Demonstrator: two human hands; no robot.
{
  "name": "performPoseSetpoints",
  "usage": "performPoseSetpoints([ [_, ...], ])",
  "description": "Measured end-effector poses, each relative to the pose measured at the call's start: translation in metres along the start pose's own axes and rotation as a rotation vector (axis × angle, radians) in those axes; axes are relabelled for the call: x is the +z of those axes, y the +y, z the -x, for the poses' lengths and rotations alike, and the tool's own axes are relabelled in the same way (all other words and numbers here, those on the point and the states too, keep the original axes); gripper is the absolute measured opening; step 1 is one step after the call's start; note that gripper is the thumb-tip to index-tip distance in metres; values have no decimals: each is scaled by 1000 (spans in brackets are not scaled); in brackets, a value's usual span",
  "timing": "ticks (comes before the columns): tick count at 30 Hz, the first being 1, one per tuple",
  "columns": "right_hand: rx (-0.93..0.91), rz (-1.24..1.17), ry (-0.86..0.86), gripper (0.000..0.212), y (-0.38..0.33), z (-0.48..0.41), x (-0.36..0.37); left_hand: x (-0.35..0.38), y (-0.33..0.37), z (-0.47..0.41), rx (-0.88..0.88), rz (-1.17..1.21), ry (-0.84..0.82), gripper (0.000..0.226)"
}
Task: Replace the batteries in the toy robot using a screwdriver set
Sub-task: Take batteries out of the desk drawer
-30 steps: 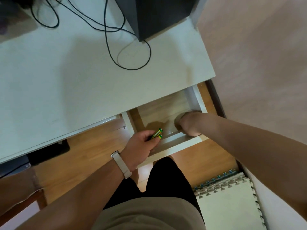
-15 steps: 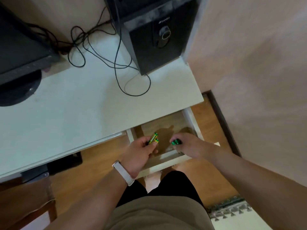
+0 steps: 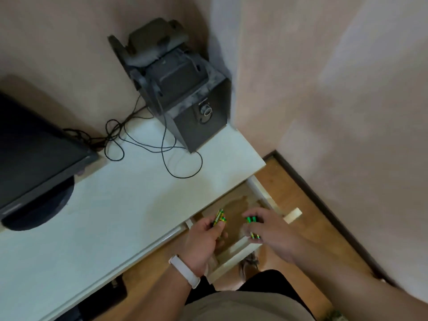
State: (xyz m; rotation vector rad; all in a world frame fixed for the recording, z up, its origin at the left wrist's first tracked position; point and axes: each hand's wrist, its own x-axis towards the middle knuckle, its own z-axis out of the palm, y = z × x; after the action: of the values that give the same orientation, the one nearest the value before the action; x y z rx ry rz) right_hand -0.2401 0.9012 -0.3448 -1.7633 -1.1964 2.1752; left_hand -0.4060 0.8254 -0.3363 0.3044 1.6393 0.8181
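Note:
My left hand (image 3: 203,239), with a white band on the wrist, pinches two green-and-yellow batteries (image 3: 218,217) that stick up from the fingertips. My right hand (image 3: 272,230) grips more green batteries (image 3: 251,219); their ends show between the fingers. Both hands hover over the open white desk drawer (image 3: 240,251), whose wooden bottom shows between them. No toy robot or screwdriver set is in view.
The white desk (image 3: 104,212) carries a black speaker box (image 3: 199,117) in the far right corner, tangled black cables (image 3: 148,144) and a dark monitor (image 3: 30,158) with its round base at the left. A wall closes the right side; wooden floor lies below.
The view has tilted up toward the wall. My right hand came out of the drawer's back corner holding green batteries and rose level with the left hand, which kept its two batteries.

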Motion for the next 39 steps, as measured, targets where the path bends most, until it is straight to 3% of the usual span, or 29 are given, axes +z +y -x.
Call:
performPoseSetpoints([
  [10, -90, -229, 378, 21, 11, 83, 69, -36, 20, 17, 95, -32, -286, 12],
  [23, -252, -442, 628, 29, 55, 194, 148, -53, -5, 88, 111, -215, -637, 18],
  [32, -330, -673, 851, 32, 134, 267, 135, 5, -43, 161, 137, -395, -792, 20],
  [39, -382, -866, 1056, 30, 249, 370, 125, 87, -127, 279, 141, -521, -981, 14],
])
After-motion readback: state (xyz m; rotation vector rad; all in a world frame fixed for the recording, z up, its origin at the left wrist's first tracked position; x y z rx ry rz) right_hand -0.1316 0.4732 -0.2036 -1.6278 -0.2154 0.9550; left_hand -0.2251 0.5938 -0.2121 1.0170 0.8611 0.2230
